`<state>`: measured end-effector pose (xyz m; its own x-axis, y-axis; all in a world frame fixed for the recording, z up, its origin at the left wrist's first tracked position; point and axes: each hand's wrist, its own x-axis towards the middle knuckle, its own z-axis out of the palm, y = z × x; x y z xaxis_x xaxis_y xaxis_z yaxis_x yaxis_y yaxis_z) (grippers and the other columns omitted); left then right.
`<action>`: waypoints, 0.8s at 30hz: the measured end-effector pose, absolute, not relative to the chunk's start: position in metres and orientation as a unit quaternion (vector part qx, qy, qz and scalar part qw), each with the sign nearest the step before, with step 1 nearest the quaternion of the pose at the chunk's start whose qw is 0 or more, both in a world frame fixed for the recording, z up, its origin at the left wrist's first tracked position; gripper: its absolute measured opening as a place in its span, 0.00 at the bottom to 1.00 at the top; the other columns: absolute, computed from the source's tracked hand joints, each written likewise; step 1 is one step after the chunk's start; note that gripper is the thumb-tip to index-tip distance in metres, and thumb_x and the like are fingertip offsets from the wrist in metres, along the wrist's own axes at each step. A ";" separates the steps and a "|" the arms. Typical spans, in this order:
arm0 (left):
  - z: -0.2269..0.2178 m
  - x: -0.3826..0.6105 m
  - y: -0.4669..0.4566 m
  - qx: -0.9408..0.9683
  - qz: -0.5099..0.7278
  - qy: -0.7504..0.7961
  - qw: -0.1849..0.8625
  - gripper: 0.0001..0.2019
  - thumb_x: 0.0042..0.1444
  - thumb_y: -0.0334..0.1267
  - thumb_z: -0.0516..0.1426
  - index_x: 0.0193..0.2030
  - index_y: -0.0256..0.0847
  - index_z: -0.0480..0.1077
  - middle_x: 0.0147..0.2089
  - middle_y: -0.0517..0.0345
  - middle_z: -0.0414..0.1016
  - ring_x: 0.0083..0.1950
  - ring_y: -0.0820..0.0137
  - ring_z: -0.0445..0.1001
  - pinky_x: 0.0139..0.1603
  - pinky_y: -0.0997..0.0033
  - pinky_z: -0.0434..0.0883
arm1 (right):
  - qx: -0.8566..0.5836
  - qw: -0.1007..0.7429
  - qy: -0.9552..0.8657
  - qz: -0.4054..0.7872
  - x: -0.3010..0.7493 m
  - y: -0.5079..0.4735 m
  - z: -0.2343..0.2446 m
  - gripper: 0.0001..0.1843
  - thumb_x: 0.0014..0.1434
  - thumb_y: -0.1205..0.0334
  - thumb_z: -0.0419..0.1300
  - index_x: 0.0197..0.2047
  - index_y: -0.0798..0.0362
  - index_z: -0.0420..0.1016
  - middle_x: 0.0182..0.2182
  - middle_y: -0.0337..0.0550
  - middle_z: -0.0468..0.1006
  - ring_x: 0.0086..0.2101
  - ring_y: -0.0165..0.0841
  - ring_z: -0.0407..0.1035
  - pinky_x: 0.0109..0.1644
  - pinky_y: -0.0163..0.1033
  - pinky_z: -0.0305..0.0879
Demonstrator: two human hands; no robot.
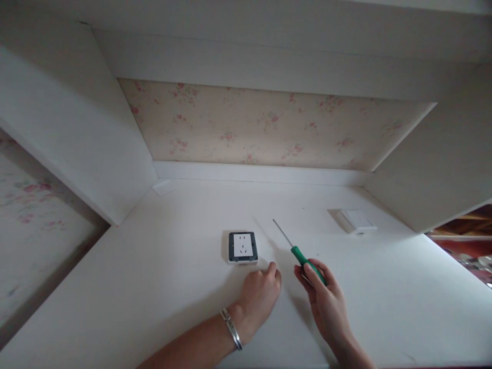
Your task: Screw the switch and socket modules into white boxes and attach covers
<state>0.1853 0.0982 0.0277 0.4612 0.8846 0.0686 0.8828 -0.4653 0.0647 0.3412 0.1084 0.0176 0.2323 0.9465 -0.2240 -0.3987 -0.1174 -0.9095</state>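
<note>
A wall socket point(243, 246) with a white face and a dark frame lies face up on the white surface, its outer cover plate off. Just in front of it, to the right, is my left hand point(261, 289), fingers curled in a pinch; whatever they may hold is hidden. A silver bracelet point(231, 329) circles that wrist. My right hand point(326, 302) is closed around the green handle of a screwdriver point(303, 259). The screwdriver's thin metal shaft points up and to the left, its tip apart from the socket.
On the right of the white desktop point(172, 266) sits a white box-like fitting point(357, 221). A flat white piece point(164, 187) lies in the back left corner. White side panels point(77, 113) and floral wallpaper point(249, 125) enclose the space.
</note>
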 end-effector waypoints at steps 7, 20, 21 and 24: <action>0.034 0.163 0.091 0.797 0.230 0.524 0.191 0.09 0.62 0.26 0.48 0.45 0.39 0.65 0.41 0.53 0.72 0.39 0.66 0.75 0.38 0.69 0.73 | -0.485 0.622 -0.272 0.552 0.355 0.106 0.029 0.14 0.49 0.58 0.67 0.39 0.50 0.73 0.34 0.35 0.78 0.37 0.32 0.75 0.51 0.38 0.69; 0.045 0.119 0.099 0.293 0.578 0.408 0.643 0.16 0.50 0.46 0.64 0.38 0.33 0.74 0.32 0.55 0.71 0.24 0.81 0.65 0.20 0.83 0.62 | -0.466 0.604 -0.330 0.556 0.338 0.091 0.059 0.13 0.51 0.56 0.66 0.40 0.50 0.74 0.31 0.39 0.78 0.31 0.32 0.75 0.40 0.37 0.73; 0.046 0.118 0.099 0.286 0.581 0.412 0.640 0.17 0.49 0.46 0.65 0.39 0.34 0.75 0.34 0.53 0.73 0.26 0.80 0.66 0.21 0.83 0.63 | -0.469 0.599 -0.341 0.553 0.337 0.092 0.061 0.13 0.51 0.56 0.66 0.40 0.50 0.74 0.31 0.39 0.78 0.31 0.33 0.75 0.41 0.38 0.73; 0.047 0.116 0.100 0.302 0.587 0.433 0.614 0.20 0.48 0.45 0.65 0.45 0.35 0.74 0.40 0.48 0.76 0.30 0.76 0.71 0.25 0.81 0.68 | -0.491 0.587 -0.367 0.529 0.340 0.091 0.064 0.18 0.47 0.56 0.68 0.41 0.50 0.73 0.32 0.41 0.79 0.31 0.37 0.76 0.40 0.42 0.75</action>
<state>0.1164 0.0998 0.0471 -0.0645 0.9823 -0.1761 -0.4592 0.1274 0.8791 0.3395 0.0913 0.0643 0.1710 0.9813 -0.0884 -0.2590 -0.0418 -0.9650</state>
